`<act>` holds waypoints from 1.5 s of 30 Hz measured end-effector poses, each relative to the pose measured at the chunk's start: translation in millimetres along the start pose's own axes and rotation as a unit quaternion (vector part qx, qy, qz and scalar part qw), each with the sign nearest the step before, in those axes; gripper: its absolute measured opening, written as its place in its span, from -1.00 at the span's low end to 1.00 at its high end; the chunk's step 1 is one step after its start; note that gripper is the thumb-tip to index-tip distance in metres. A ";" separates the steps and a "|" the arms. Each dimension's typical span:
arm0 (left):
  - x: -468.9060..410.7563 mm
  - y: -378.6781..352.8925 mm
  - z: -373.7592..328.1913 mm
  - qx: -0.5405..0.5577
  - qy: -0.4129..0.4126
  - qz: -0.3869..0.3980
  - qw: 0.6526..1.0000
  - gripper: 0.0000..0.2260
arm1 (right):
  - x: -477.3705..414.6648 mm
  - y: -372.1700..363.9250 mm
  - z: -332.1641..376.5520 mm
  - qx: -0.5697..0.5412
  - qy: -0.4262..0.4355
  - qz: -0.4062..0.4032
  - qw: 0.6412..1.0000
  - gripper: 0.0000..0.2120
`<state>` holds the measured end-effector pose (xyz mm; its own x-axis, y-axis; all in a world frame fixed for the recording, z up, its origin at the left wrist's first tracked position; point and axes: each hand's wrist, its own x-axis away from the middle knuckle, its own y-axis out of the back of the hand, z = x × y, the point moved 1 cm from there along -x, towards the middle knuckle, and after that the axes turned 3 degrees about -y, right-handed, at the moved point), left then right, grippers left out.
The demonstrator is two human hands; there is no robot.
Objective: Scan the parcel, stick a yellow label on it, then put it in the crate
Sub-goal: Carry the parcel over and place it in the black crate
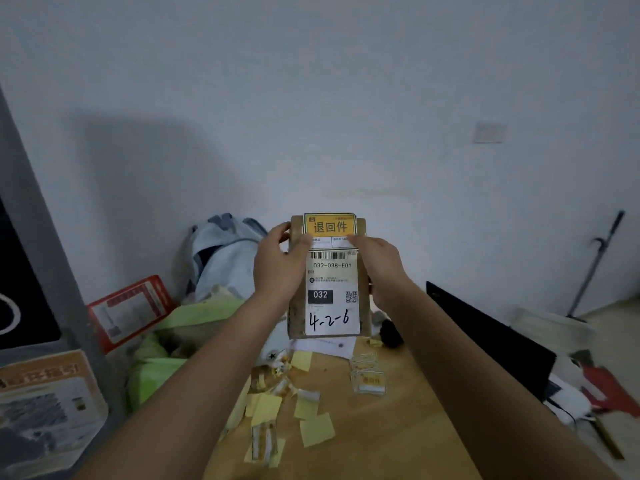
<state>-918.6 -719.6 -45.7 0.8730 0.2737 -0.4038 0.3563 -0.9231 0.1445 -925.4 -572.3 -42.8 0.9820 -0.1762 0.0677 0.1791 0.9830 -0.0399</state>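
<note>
Yellow paper under both thumbs — that is where the work sits. The left hand (277, 261) wraps the left edge of the parcel (329, 275), fingers curled behind the cardboard and thumb laid across the front at the lower left corner of the yellow label (330, 226). The right hand (377, 265) mirrors it on the right edge, thumb pressing the label's lower right corner; both hands are closed on the box.

The parcel is a flat brown cardboard box held up in the middle of the frame, clear of the wooden table (398, 427) below it, its printed face turned toward the camera. Its long axis runs up and down the picture, top end toward the wall, with the yellow label across the upper end and slightly overhanging the top edge. Below that, the white shipping label (332, 292) reads upright: barcode, "032", and a handwritten "4-2-6" at the bottom.

Judging by this, the label step looks all but done — it appears stuck and is being smoothed down. Whether the scan has happened cannot be told; no scanner is clearly visible. Putting the parcel in the crate is left, and no crate can be made out.

Peeled yellow backing papers (311, 424) litter the table at lower centre.
</note>
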 end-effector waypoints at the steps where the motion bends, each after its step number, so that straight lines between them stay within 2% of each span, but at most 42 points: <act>1: 5.9 -5.1 -4.2 0.008 -0.006 0.012 1.000 -0.65 | 7.8 9.1 2.2 0.000 -0.003 -0.018 1.000 -0.72; 7: 55.0 -59.8 -29.7 0.062 -0.017 0.125 0.990 -0.58 | 64.9 88.1 2.4 0.005 -0.005 -0.152 0.988 -0.56; 13: 137.4 -135.7 -92.5 0.125 -0.043 0.279 0.951 -0.56 | 167.3 195.9 13.2 -0.011 -0.005 -0.300 0.954 -0.65; 22: 299.1 -212.1 -203.6 0.257 -0.017 0.472 0.843 -0.64 | 354.0 323.8 28.3 0.000 0.049 -0.482 0.875 -0.71; 26: 387.0 -235.2 -248.2 0.284 -0.015 0.546 0.788 -0.61 | 446.3 373.6 20.2 0.002 0.055 -0.556 0.829 -0.91; 29: 460.9 -248.2 -275.0 0.290 -0.013 0.595 0.750 -0.59 | 519.0 406.0 11.0 -0.009 0.050 -0.590 0.806 -0.90; 32: 534.0 -256.3 -296.4 0.285 -0.009 0.624 0.728 -0.54 | 583.7 438.8 2.0 -0.008 0.040 -0.621 0.782 -0.91; 35: 598.4 -261.6 -316.1 0.288 -0.008 0.642 0.710 -0.60 | 635.9 469.6 -7.4 -0.009 0.040 -0.646 0.762 -0.83; 39: 660.8 -270.3 -338.7 0.292 -0.002 0.654 0.698 -0.61 | 687.4 503.5 -17.6 -0.011 0.038 -0.665 0.746 -0.92; 45: 708.8 -289.7 -362.0 0.296 -0.014 0.653 0.697 -0.63 | 725.8 548.6 -19.6 -0.032 0.050 -0.662 0.747 -0.76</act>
<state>-282.5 -160.4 -46.7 0.3133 -0.9022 -0.2964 -0.9436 -0.3310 0.0101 -113.3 -161.9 -35.1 -0.0590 -0.9981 0.0148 0.9969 -0.0597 -0.0515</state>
